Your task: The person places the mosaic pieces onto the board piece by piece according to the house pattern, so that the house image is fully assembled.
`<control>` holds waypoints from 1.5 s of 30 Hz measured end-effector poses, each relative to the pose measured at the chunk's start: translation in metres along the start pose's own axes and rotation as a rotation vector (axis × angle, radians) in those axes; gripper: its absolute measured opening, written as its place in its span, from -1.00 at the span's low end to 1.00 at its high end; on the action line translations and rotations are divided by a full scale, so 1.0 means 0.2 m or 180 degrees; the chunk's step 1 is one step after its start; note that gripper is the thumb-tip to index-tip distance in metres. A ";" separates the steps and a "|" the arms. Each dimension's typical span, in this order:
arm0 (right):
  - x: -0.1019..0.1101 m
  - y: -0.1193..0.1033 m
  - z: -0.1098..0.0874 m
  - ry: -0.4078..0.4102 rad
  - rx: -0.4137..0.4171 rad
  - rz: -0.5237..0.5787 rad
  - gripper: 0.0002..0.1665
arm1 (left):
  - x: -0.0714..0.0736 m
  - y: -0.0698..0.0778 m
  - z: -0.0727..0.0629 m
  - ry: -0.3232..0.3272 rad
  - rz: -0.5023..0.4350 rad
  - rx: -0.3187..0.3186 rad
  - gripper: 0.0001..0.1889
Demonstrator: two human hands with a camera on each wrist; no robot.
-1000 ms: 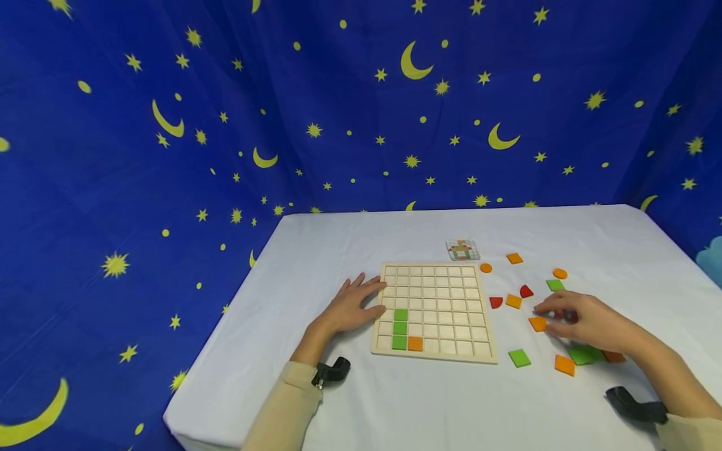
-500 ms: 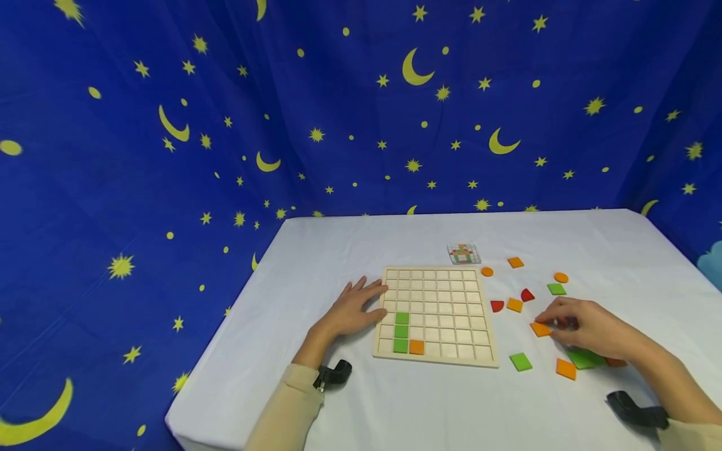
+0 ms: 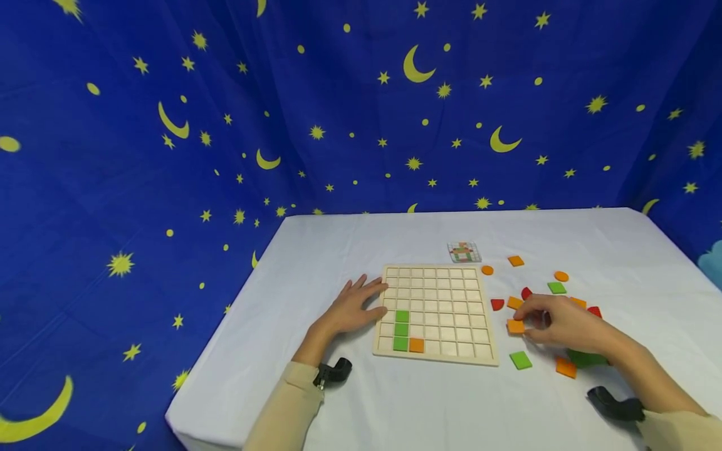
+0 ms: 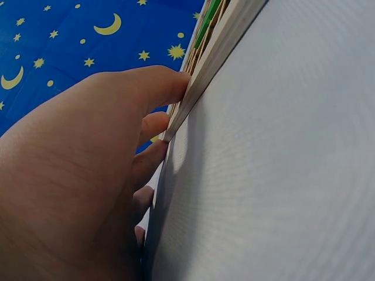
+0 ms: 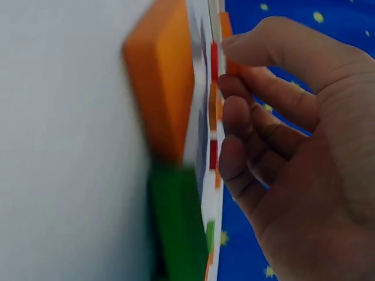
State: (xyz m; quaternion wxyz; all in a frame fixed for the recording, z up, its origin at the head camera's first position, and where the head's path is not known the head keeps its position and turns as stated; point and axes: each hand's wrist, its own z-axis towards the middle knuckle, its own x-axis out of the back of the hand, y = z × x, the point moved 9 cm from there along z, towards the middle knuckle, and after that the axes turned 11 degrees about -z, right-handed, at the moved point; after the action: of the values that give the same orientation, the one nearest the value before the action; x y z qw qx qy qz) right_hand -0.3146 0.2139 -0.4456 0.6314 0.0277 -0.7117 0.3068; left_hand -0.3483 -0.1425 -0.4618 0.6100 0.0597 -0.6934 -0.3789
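A pale wooden grid board (image 3: 448, 300) lies on the table. Three green square tiles (image 3: 402, 329) stand in a column in its lower left, with one orange square tile (image 3: 416, 345) beside the lowest. At the board's left edge rests my left hand (image 3: 348, 310), fingers spread; the left wrist view shows its thumb (image 4: 161, 85) against the rim (image 4: 206, 73). My right hand (image 3: 566, 322) pinches another orange square tile (image 3: 516, 327) between thumb and fingertips, to the right of the board. In the right wrist view that tile (image 5: 226, 23) is partly covered by the thumb.
Loose tiles lie around the right hand: a red quarter-circle (image 3: 497, 304), an orange disc (image 3: 487, 270), a green square (image 3: 521, 360), an orange square (image 3: 566, 368) and several others. A small printed pattern card (image 3: 464, 252) lies behind the board. A starry blue curtain (image 3: 338, 94) surrounds the table.
My right hand has moved left toward the board with the orange square tile, uncovering tiles that were behind it. The left hand has stayed at the board's edge.
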 end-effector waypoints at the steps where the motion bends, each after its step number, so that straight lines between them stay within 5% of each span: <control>1: -0.01 -0.02 0.01 -0.0005 0.0052 0.0018 -0.71 | 0.00 0.00 0.00 0.0004 0.0001 -0.0002 -0.37; 16: -0.14 -0.40 0.18 -0.0296 0.0814 0.0312 -0.74 | -0.02 -0.02 0.02 0.0008 0.0047 0.0024 -0.36; 28: -0.23 -0.63 0.27 -0.0386 0.1116 0.0096 -0.78 | -0.01 -0.01 0.01 0.0024 0.0006 0.0033 -0.37; 45: -0.27 -0.73 0.28 -0.0448 0.1263 -0.0029 -0.75 | -0.01 -0.02 0.01 -0.0018 0.0042 0.0056 -0.37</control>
State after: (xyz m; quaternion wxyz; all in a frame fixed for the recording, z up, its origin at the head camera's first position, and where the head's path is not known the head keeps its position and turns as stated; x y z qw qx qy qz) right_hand -0.2913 0.0510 -0.4372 0.5636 0.1762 -0.6795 0.4354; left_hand -0.3509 -0.1434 -0.4646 0.6100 0.0593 -0.6988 -0.3688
